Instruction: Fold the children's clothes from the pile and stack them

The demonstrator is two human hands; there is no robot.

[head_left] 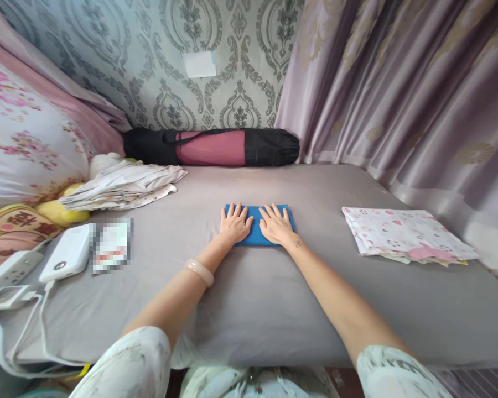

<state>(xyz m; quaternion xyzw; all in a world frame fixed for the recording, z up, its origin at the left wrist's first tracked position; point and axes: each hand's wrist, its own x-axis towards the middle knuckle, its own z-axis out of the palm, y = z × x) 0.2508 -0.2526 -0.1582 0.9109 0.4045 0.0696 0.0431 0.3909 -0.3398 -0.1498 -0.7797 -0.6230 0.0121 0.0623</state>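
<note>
A blue folded cloth [255, 226] lies flat on the grey bed sheet [249, 298], straight in front of me. My left hand [234, 224] rests palm down on its left part, fingers stretched forward. On the right part of the cloth lies my right hand [276, 224], also flat with the fingers spread. A strip of blue shows between the two hands. Neither hand grips anything. What kind of cloth item it is, I cannot make out.
To the right lies a folded white-and-pink printed cloth [402, 232]. At the back is a black and dark-pink roll bag [211, 147]. Pale folded clothes [126, 185], a white power bank [68, 251], a power strip [12, 268] and white cables [43, 326] occupy the left.
</note>
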